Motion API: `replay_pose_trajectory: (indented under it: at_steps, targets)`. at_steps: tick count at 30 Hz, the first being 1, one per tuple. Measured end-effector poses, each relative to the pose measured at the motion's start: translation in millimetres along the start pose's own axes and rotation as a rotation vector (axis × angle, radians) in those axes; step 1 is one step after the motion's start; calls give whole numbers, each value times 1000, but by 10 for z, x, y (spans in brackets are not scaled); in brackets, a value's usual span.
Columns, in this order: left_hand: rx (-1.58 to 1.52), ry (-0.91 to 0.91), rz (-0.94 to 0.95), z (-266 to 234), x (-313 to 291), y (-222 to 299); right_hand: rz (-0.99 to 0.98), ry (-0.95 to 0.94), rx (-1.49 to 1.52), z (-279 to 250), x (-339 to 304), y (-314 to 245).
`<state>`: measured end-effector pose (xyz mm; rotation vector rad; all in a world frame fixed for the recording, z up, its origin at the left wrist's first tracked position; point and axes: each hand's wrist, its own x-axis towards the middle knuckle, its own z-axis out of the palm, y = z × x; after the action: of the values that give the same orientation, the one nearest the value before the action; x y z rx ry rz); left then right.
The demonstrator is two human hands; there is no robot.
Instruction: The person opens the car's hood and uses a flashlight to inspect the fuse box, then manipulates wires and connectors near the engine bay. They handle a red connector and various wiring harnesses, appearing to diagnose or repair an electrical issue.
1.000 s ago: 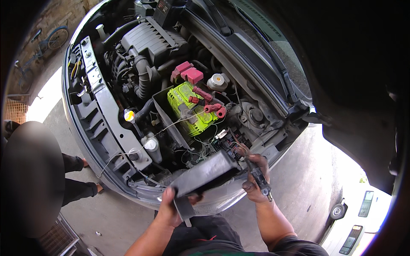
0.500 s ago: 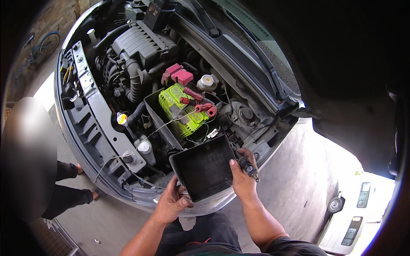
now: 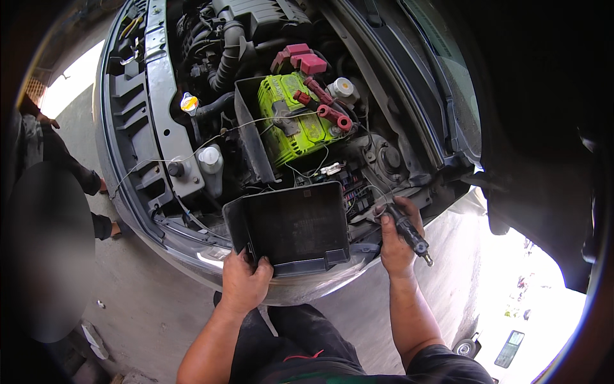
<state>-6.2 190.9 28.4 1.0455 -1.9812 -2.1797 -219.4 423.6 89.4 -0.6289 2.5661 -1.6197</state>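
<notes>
My left hand is closed on the near left corner of a black plastic fuse box cover, its hollow inside facing up. In my right hand is a black cylindrical tool with a metal tip pointing back toward me. That hand is clear of the cover's right edge. Beyond the cover lies the uncovered fuse box, with a white connector and thin wires beside it. A thin pale wire runs from the red-capped terminal of the yellow-green car battery toward the front grille.
The engine bay holds a coolant cap, a white reservoir, a brake fluid reservoir and pink covers. The dark raised hood hangs at the right. Another person stands at the left. A pale vehicle is at lower right.
My right hand has let go of the cover's right side and moved right with the tool. The cover, in my left hand, has shifted left and levelled. The view has shifted too.
</notes>
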Motion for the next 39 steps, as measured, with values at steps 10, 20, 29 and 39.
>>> replay_pose_trajectory:
  at_steps: [10,20,29,39]
  targets:
    - [-123,158,49,134,57,173,142,88,431,134,-10,451]
    - [-53,179,96,171,63,128,204,140,403,237,-15,395]
    - [-29,212,96,188,62,86,85,139,279,-251,-94,247]
    - [-6,223,111,208,55,133,95,182,183,-273,-196,472]
